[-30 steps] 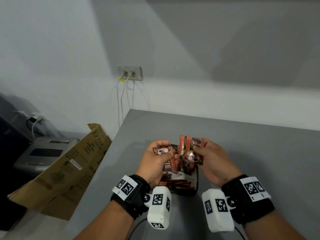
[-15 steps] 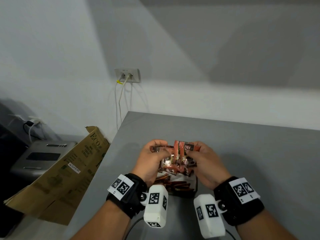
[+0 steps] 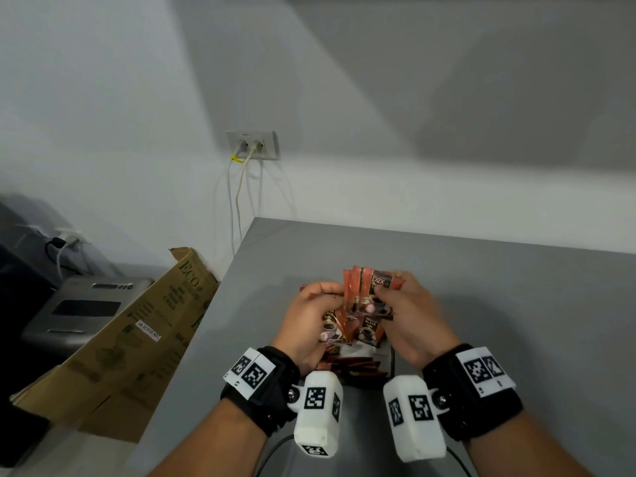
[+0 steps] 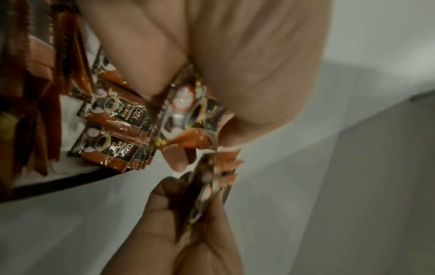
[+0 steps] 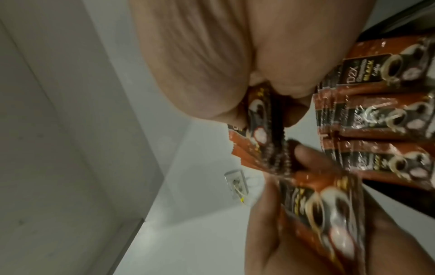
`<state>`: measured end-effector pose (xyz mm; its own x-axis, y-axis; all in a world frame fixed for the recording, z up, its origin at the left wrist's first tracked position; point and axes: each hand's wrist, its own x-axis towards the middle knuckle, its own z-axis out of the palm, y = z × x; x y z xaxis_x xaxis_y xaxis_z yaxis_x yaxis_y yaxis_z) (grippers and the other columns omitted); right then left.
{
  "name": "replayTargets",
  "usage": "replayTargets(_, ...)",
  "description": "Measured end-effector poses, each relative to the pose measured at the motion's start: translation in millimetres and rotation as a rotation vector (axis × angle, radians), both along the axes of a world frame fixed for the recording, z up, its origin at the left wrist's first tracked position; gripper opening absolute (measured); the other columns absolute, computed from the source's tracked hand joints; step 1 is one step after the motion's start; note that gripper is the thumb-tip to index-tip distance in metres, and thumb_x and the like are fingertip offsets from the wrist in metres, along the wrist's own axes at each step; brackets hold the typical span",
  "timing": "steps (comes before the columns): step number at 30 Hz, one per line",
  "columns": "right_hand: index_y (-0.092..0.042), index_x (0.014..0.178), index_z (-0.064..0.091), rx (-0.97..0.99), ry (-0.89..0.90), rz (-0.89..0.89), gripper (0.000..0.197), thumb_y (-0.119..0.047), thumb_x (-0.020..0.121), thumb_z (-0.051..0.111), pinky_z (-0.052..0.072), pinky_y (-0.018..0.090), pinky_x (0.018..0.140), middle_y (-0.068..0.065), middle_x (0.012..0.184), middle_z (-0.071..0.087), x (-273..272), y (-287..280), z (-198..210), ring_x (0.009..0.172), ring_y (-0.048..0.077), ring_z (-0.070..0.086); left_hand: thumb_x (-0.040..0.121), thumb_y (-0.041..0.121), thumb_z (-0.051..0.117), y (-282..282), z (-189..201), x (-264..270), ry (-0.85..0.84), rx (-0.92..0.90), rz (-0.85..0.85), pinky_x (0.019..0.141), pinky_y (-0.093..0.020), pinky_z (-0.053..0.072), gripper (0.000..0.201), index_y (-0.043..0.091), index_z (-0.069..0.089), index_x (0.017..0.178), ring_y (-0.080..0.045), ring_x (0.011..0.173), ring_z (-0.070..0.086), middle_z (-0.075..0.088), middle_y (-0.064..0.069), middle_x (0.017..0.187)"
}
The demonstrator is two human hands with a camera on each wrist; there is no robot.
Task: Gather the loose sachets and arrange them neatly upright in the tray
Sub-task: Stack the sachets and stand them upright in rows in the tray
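Over the tray my right hand pinches a fanned bunch of several orange-brown coffee sachets, held upright. My left hand grips more of the same sachets, touching that bunch. In the left wrist view the left fingers pinch a sachet, and the right hand's bunch is just below. The right wrist view shows the pinched bunch and the left hand's sachets. Rows of sachets stand in the black-rimmed tray.
The tray sits near the front of a grey table, whose left edge is close by. Left of it lean a flattened cardboard box and a grey machine. A wall socket with hanging cables is behind.
The two hands have drawn closer together, so their sachets now touch above the tray. The right hand's bunch is fanned out more.
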<state>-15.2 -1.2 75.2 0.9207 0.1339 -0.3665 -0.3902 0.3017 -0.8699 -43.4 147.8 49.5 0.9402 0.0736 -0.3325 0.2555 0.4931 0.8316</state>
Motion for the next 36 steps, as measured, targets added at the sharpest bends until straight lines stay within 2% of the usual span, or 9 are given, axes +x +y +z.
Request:
replayTargets(4, -0.005, 0.111, 0.063, 0.098, 0.036, -0.054, 0.029, 0.009, 0.094, 0.043, 0.055, 0.037, 0.066, 0.015, 0.093, 0.072, 5, -15, 1, 0.077, 0.025, 0.069, 0.082, -0.012, 0.033, 10, -1, 2, 0.095, -0.145, 0.086, 0.058, -0.038, 0.060, 0.032, -0.002, 0.056, 0.102, -0.034, 0.061, 0.064, 0.061, -0.025, 0.090)
replayTargets(8, -0.007, 0.106, 0.063, 0.050, -0.014, 0.097, 0.033, 0.015, 0.086, 0.048, 0.055, 0.035, 0.061, 0.014, 0.089, 0.072, -7, -8, 2, 0.072, 0.023, 0.068, 0.085, -0.009, 0.046, 4, -3, 6, 0.132, -0.086, 0.150, 0.063, -0.038, 0.053, 0.022, -0.005, 0.062, 0.097, -0.034, 0.069, 0.062, 0.065, -0.027, 0.096)
replayTargets(13, -0.023, 0.111, 0.065, -0.651, -0.451, 0.314, 0.033, -0.003, 0.086, 0.069, 0.049, 0.012, 0.071, -0.009, 0.100, 0.072, -11, 2, -1, 0.083, -0.001, 0.067, 0.097, 0.039, 0.047, -1, 5, 1, 0.103, -0.229, -0.087, 0.083, -0.042, 0.049, 0.051, -0.008, 0.067, 0.104, -0.035, 0.087, 0.063, 0.065, -0.027, 0.099)
replayTargets(17, -0.028, 0.141, 0.052, -0.984, -0.692, 0.432, 0.055, -0.031, 0.089, 0.070, 0.036, 0.020, 0.102, -0.013, 0.128, 0.053, -6, -1, -4, 0.121, 0.006, 0.046, 0.072, 0.011, 0.069, 0, 3, -2, 0.112, -0.236, -0.124, 0.073, -0.036, 0.055, 0.054, -0.011, 0.058, 0.120, -0.030, 0.082, 0.065, 0.057, -0.030, 0.109)
replayTargets(22, -0.030, 0.152, 0.036, -0.944, -0.788, 0.702, 0.103, -0.052, 0.065, 0.087, 0.022, 0.025, 0.117, -0.018, 0.148, 0.036, -5, -6, 2, 0.139, 0.001, 0.027, 0.066, -0.003, 0.057, 5, 5, -7, 0.138, -0.252, -0.234, 0.068, -0.034, 0.057, 0.048, -0.004, 0.062, 0.114, -0.031, 0.083, 0.067, 0.061, -0.025, 0.102)
replayTargets(27, -0.039, 0.150, 0.029, -1.102, -0.969, 0.790, 0.097, -0.047, 0.066, 0.077, 0.033, 0.034, 0.109, -0.016, 0.135, 0.041, -5, -2, -5, 0.122, 0.008, 0.035, 0.057, -0.001, 0.061, 0, 0, -10, 0.130, -0.232, -0.265, 0.076, -0.040, 0.050, 0.042, -0.001, 0.061, 0.100, -0.033, 0.086, 0.062, 0.058, -0.024, 0.097)
replayTargets(32, -0.039, 0.152, 0.025, -1.129, -0.961, 0.811, 0.098, -0.048, 0.069, 0.076, 0.032, 0.035, 0.110, -0.016, 0.137, 0.039, -7, -1, -7, 0.121, 0.007, 0.034, 0.063, -0.002, 0.059, -3, -3, -9, 0.105, -0.186, -0.205, 0.065, -0.035, 0.054, 0.028, 0.000, 0.061, 0.092, -0.029, 0.073, 0.065, 0.058, -0.022, 0.085)
replayTargets(34, -0.038, 0.153, 0.026, -1.032, -0.857, 0.803, 0.101, -0.050, 0.068, 0.080, 0.031, 0.030, 0.111, -0.015, 0.141, 0.038, -5, -4, -3, 0.127, 0.006, 0.034, 0.073, -0.006, 0.055, -4, -2, -8, 0.079, -0.160, -0.148, 0.059, -0.034, 0.056, 0.032, -0.005, 0.059, 0.105, -0.029, 0.071, 0.068, 0.061, -0.025, 0.088)
replayTargets(36, -0.038, 0.146, 0.040, -0.871, -0.737, 0.650, 0.081, -0.045, 0.076, 0.079, 0.041, 0.029, 0.104, -0.014, 0.136, 0.045, 1, -10, 4, 0.122, 0.005, 0.046, 0.071, -0.008, 0.057, -3, -1, -7, 0.022, -0.109, -0.116, 0.057, -0.036, 0.056, 0.057, 0.002, 0.051, 0.127, -0.032, 0.077, 0.068, 0.065, -0.026, 0.097)
